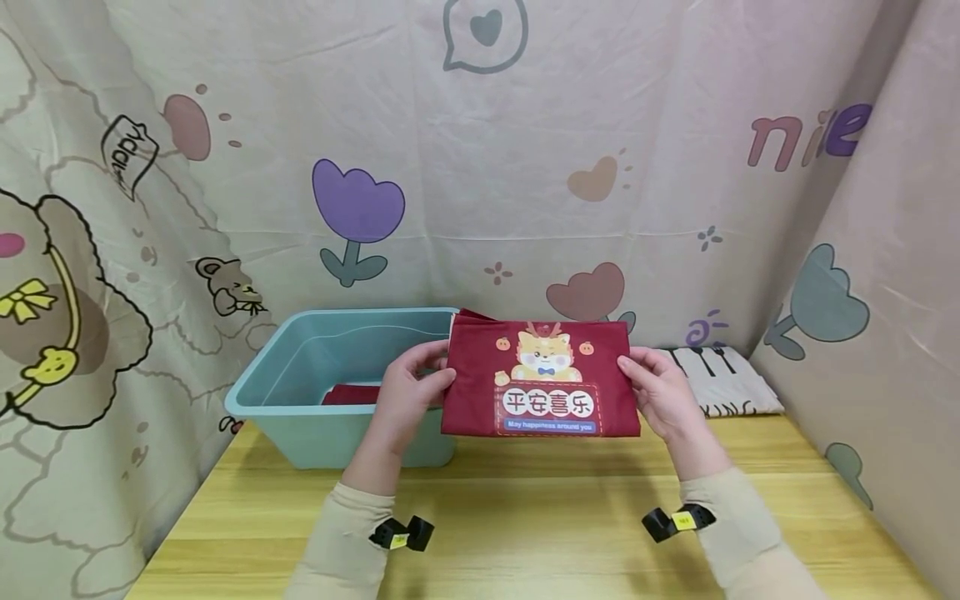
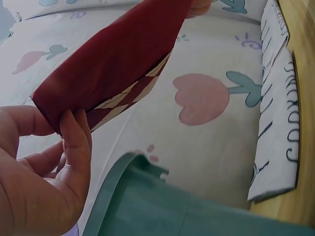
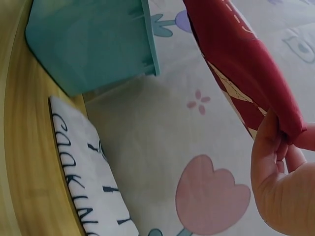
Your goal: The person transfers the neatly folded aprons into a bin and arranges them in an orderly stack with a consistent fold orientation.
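Observation:
A folded dark red cloth [image 1: 472,392] with a cartoon animal and printed lettering is held up between both hands, above the wooden table. My left hand [image 1: 408,387] pinches its left edge between thumb and fingers. The right hand [image 1: 663,387] pinches the right edge the same way. In the left wrist view, the folded cloth [image 2: 118,59] shows a red and cream checked layer along its underside. The right wrist view also shows the checked layer beneath the red cloth [image 3: 246,64], near the right hand [image 3: 285,182].
A teal plastic bin [image 1: 300,412] stands on the table [image 1: 525,517] at the left, with another dark red cloth [image 1: 351,394] inside. A folded white cloth [image 1: 723,383] printed with cutlery and lettering lies at the back right. A patterned curtain [image 1: 480,192] hangs behind.

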Demonstrator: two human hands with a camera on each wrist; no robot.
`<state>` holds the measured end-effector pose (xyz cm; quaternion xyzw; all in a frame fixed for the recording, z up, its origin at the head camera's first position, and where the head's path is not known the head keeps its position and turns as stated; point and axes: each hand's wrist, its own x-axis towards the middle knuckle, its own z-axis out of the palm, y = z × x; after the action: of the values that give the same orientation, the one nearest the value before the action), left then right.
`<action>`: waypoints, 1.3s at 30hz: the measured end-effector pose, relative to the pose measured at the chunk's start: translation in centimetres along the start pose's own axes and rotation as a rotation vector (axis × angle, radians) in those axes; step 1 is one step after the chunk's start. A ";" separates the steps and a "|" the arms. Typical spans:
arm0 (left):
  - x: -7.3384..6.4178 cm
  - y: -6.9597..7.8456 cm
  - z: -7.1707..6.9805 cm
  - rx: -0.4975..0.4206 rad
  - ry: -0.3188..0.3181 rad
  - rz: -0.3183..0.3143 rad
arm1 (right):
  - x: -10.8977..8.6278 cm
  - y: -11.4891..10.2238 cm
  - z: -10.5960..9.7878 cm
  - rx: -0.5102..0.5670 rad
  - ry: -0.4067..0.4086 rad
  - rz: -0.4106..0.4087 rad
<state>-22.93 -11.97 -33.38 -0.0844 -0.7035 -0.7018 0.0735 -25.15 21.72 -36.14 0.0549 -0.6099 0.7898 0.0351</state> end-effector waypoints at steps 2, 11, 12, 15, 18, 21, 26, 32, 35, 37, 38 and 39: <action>0.1 0.1 -0.5 0.015 0.010 0.003 | 0.1 -0.1 0.5 0.013 -0.008 0.000; 0.5 0.7 -2.6 0.077 0.042 -0.011 | 0.8 -0.1 3.1 0.059 0.001 0.009; 0.6 0.8 -2.9 0.084 0.045 -0.013 | 0.9 -0.2 3.4 0.065 0.000 0.007; 0.7 1.2 -3.7 0.111 0.053 -0.016 | 1.1 -0.2 4.2 0.073 -0.011 -0.001; 0.9 1.5 -4.4 0.143 0.068 -0.029 | 1.4 -0.3 5.0 0.077 -0.028 -0.008; 1.0 1.9 -5.1 0.173 0.085 -0.046 | 1.7 -0.4 5.8 0.085 -0.039 -0.018; 1.2 2.5 -6.3 0.204 0.115 -0.065 | 2.1 -0.6 7.3 0.112 -0.062 -0.030; 1.5 2.5 -7.9 0.242 0.147 -0.068 | 2.5 -0.4 9.0 0.125 -0.084 -0.020; 1.7 2.4 -8.7 0.264 0.161 -0.054 | 2.7 -0.3 9.8 0.137 -0.098 -0.014; 1.8 2.3 -9.1 0.280 0.165 -0.043 | 2.9 -0.2 10.3 0.144 -0.103 -0.008; 1.8 2.3 -9.4 0.287 0.163 -0.044 | 2.9 -0.1 10.5 0.146 -0.103 -0.006; 1.9 2.2 -9.6 0.292 0.164 -0.044 | 3.0 -0.1 10.8 0.147 -0.106 -0.004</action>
<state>-24.42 -21.58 -30.74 0.0001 -0.7913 -0.5982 0.1265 -27.67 11.30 -32.97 0.1002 -0.5513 0.8283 0.0005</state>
